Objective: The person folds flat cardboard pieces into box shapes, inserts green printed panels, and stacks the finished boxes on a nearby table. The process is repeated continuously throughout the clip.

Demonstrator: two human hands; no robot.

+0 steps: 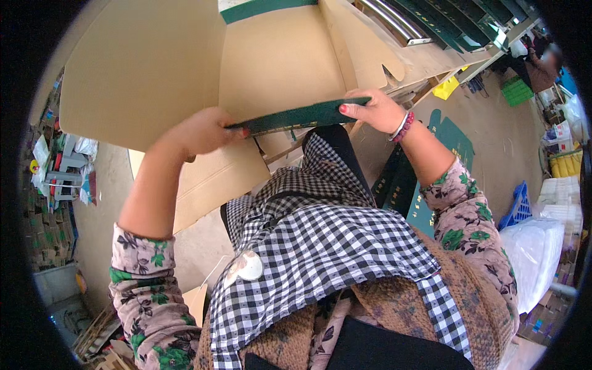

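Flat dark-green cardboard panel (296, 117), thin and stiff, pinched at its near end by left hand (200, 131) and at its far end by right hand (373, 110), fingers closed over its edge. Behind panel, broad plain brown cardboard sheet (142, 68) blocking view beyond. Right of panel, stacked green folded cartons (453, 21); below, blue plastic crate (519, 206).

We see the big cardboard sheet (185, 68) blocking the far side. Open floor (499, 132) lies right; green flat boxes (401, 182) crowd near it.
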